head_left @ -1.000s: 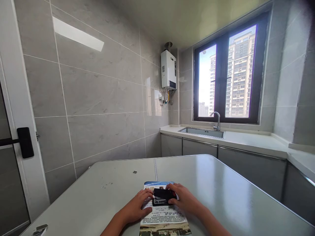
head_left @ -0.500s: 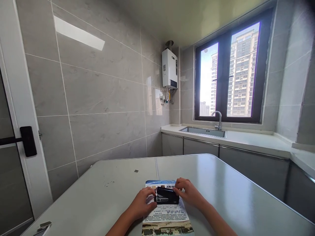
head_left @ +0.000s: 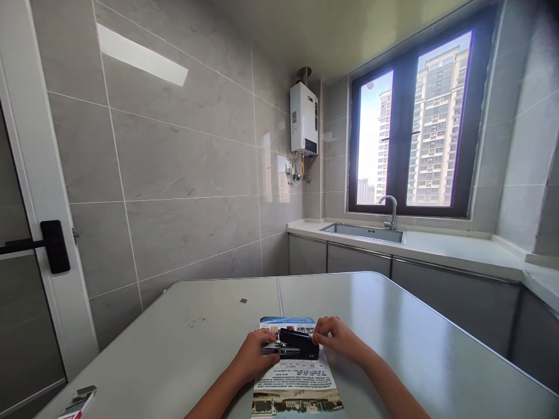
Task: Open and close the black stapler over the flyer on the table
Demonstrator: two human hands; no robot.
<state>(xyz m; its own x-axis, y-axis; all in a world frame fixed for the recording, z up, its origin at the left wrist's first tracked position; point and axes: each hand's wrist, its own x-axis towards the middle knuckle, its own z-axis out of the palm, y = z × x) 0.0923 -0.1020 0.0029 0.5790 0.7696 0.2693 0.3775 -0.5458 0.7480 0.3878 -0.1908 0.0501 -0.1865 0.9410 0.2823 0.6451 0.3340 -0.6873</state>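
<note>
A black stapler (head_left: 293, 344) with a metal rail showing on its left side lies across a printed leaflet (head_left: 294, 381) on a white table (head_left: 406, 337). My left hand (head_left: 255, 359) curls around the stapler's left end, fingers bent over the metal part. My right hand (head_left: 338, 339) pinches the stapler's right end with bent fingers. The stapler's black top looks tilted up a little from the metal rail. The leaflet has a blue top strip, text and pictures.
A small staple-like bit (head_left: 243, 300) lies on the table farther back. A small box (head_left: 78, 401) sits at the table's near left corner. Beyond are a counter with a sink (head_left: 367, 232) and tap, a window, a wall heater (head_left: 304, 119), and a door (head_left: 26, 244) at left.
The stapler's metal rail now sticks out at the left under my left fingers. My right hand has shifted from over the stapler's top to its right end. The view drifted slightly.
</note>
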